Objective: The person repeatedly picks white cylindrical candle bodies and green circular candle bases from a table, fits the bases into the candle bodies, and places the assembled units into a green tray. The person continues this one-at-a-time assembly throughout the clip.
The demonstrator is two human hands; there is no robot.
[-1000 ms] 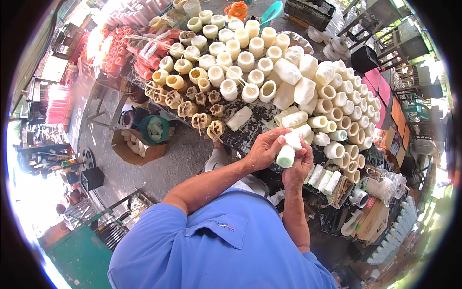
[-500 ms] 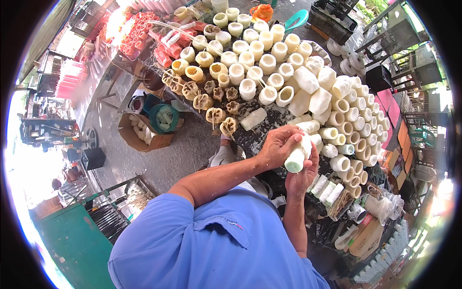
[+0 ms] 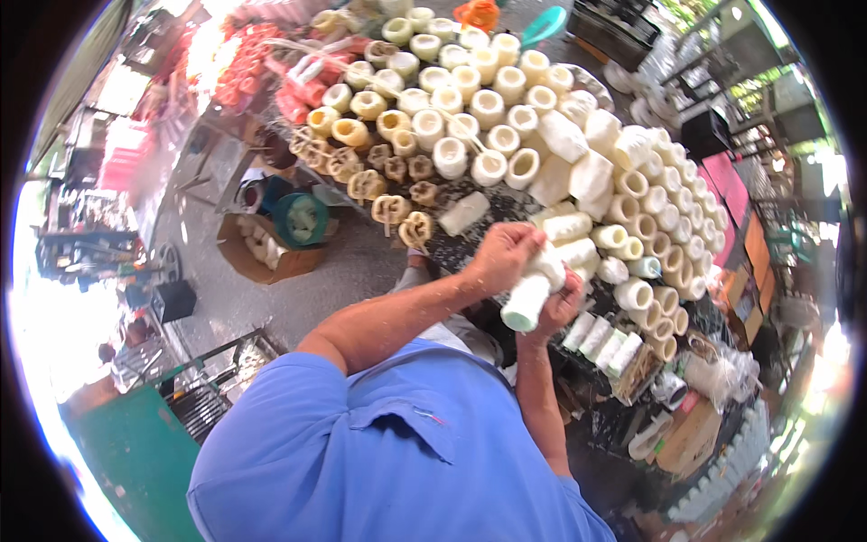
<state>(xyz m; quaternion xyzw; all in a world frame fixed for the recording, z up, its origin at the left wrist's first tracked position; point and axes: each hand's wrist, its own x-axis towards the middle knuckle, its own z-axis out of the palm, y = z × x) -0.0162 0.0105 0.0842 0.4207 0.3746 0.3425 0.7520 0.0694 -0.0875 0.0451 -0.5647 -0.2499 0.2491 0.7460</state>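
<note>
Here, a green-ended white cylinder (image 3: 527, 296) is grasped between the left hand (image 3: 507, 258) and the right hand (image 3: 562, 302), left of 4 white rods (image 3: 595, 336); beyond those rods, hollow cream-coloured cylinders (image 3: 674, 261) are clustered.

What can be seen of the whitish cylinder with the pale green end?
The whitish, waxy-looking cylinder with a pale green end is held aslant just right of the picture's centre, that round end pointing lower left. Its near side looks smooth; white, lumpy material of unclear kind surrounds its far part. The bare right hand holds it from the right; the bare left hand is at the lumpy part.
</note>
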